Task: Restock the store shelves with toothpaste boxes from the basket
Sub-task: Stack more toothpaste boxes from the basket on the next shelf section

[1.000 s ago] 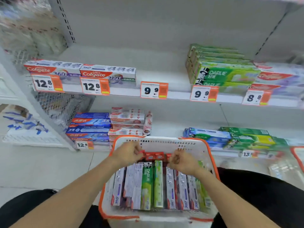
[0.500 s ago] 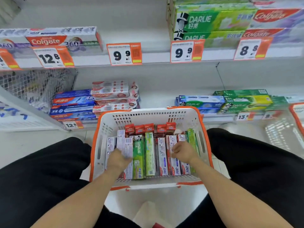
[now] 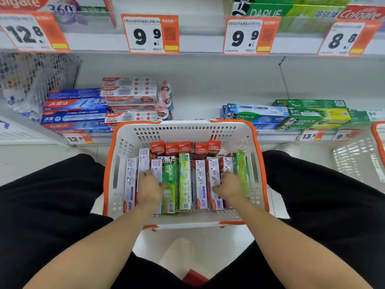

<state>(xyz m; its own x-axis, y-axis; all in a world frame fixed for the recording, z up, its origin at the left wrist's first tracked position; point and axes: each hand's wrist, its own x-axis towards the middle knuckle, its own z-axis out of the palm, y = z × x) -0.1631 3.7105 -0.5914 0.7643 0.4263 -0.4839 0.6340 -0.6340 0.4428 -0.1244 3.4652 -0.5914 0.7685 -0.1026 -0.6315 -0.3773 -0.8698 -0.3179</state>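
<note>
Both hands are down in the basket [image 3: 116, 163], dead center of the frame. It's white slotted plastic with an orange rim, walls flaring outward, and it sits on the floor between two black-clad knees. The boxes [image 3: 184, 180] are packed side by side standing on edge, nearly wall to wall, so barely any slack between them; a row of small red boxes [image 3: 184, 146] lines the far end. All glossy cardboard, long and rectangular.

The left hand [image 3: 150, 187] sits on the white boxes [image 3: 130, 180] left of the green Darlie box [image 3: 170, 184], fingers curled down over their top edges with the thumb against the Darlie one. The right hand [image 3: 229, 184] has its fingers curled into the white and green boxes at the right side. Can't tell whether either one really has a box pinched or is just resting there.

Just past the basket's far rim is the lower shelf [image 3: 198, 94], with a wide bare gap in the middle between the Colgate stack [image 3: 129, 101] on the left and the Darlie stack [image 3: 256, 116] on the right. Orange-and-white price tags [image 3: 150, 34] hang along the upper shelf's front edge at the top. Wire mesh panel [image 3: 37, 80] at upper left.
</note>
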